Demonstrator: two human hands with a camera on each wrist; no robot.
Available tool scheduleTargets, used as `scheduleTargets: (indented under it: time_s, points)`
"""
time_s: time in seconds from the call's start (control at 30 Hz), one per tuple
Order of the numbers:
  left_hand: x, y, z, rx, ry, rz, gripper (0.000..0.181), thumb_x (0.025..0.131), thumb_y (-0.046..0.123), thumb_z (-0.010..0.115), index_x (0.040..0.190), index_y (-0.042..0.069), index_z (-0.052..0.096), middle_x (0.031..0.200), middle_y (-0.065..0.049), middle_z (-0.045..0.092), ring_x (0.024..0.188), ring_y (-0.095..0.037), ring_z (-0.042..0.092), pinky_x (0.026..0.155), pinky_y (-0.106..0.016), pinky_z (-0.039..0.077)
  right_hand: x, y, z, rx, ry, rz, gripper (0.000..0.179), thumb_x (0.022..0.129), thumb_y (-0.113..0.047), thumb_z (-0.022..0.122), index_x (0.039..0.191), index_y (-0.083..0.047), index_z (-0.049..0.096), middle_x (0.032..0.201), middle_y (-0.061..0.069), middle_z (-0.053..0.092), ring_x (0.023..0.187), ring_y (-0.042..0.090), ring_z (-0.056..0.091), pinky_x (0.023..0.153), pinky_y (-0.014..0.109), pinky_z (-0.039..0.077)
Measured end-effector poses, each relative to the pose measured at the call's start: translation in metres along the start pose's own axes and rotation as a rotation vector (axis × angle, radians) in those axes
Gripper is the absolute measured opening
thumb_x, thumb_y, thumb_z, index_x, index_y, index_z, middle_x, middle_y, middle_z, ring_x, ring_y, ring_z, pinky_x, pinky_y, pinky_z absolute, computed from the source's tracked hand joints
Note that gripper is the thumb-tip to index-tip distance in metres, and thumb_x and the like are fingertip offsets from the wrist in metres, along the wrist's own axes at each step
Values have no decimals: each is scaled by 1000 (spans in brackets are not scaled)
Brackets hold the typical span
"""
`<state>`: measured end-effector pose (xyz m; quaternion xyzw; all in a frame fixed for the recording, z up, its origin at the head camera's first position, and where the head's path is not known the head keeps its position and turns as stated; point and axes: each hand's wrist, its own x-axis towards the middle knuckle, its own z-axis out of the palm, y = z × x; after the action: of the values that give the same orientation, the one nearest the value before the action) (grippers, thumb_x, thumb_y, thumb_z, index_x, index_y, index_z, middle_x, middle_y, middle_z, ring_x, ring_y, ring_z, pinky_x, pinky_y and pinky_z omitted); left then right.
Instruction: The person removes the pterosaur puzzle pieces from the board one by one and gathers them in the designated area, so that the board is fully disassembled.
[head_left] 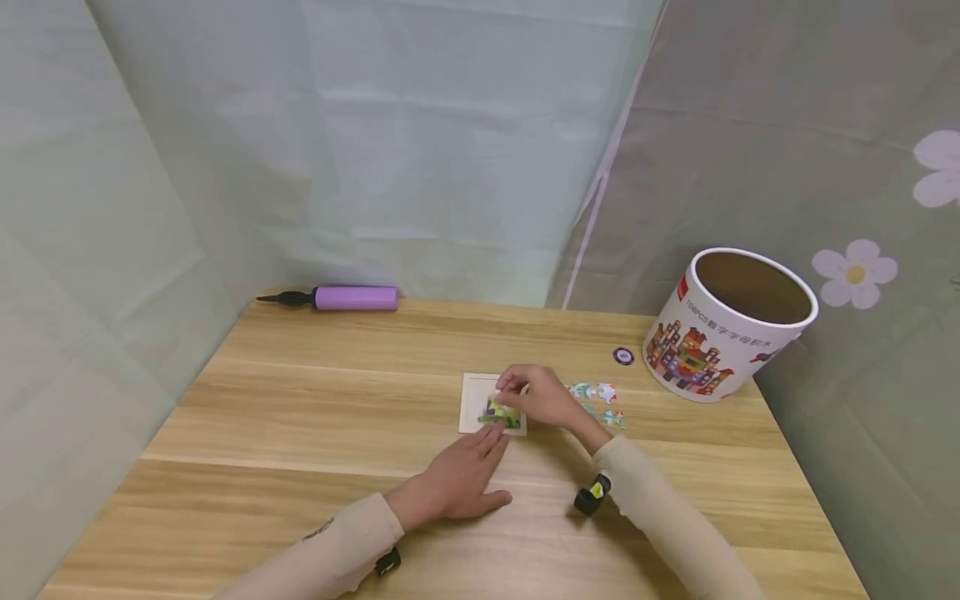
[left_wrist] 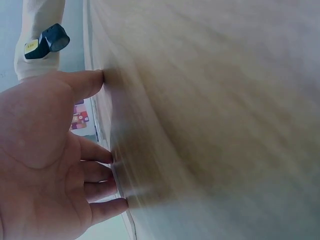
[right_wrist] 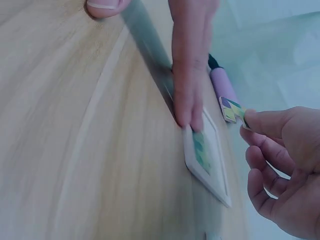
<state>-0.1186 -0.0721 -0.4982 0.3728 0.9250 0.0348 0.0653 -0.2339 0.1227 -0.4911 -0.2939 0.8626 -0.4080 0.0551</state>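
A small white puzzle tray [head_left: 471,405] lies on the wooden table, with green and yellow jigsaw pieces [right_wrist: 201,152] fitted in part of it. Above the tray, my right hand [head_left: 546,397] pinches a purple, yellow and green jigsaw piece [right_wrist: 230,110] between thumb and forefinger. My left hand [head_left: 463,477] rests at the tray's near edge, fingers extended and fingertips touching it. In the left wrist view the palm of that hand [left_wrist: 40,160] shows, its thumb spread apart. Several loose jigsaw pieces [head_left: 606,392] lie right of the tray, partly hidden by the right hand.
At the back right stands a large white bucket [head_left: 693,358] with printed building blocks on it. A dark round chip [head_left: 623,357] lies just left of the bucket. Along the back left edge is a purple hand pump [head_left: 356,298]. Curtains hang behind the table.
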Motion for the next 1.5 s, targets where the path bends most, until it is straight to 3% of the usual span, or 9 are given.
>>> scheduleTargets:
  time_s: [0.7,0.87,1.2,1.5]
  points:
    - [-2,-2,0,-12,7,6,81,102,54,51,154,-6,37,163,-24,31,151,-35,32,123,-41,29,-63,11,-46,-62,110,106,5,91,-15,78,94,-14,75,84,-7,72,77,8,65,68,26,56]
    - [-1,-2,-1,-9,6,9,80,102,53,52,154,-7,38,162,-24,32,151,-35,33,122,-41,30,-72,17,-47,-93,118,110,6,90,-14,80,93,-12,75,82,-7,73,75,6,65,70,26,56]
    - [0,-2,-2,-18,-2,6,80,102,52,52,154,-6,37,163,-23,32,151,-34,32,123,-40,29,-89,27,-41,-98,45,152,6,89,-15,79,91,-18,75,81,-12,70,75,6,63,69,24,55]
    - [0,-1,-3,-25,6,13,79,102,51,53,153,-8,38,163,-24,32,151,-35,32,123,-41,29,-92,30,-33,-152,25,105,7,89,-13,80,91,-17,75,82,-12,67,76,3,60,70,23,53]
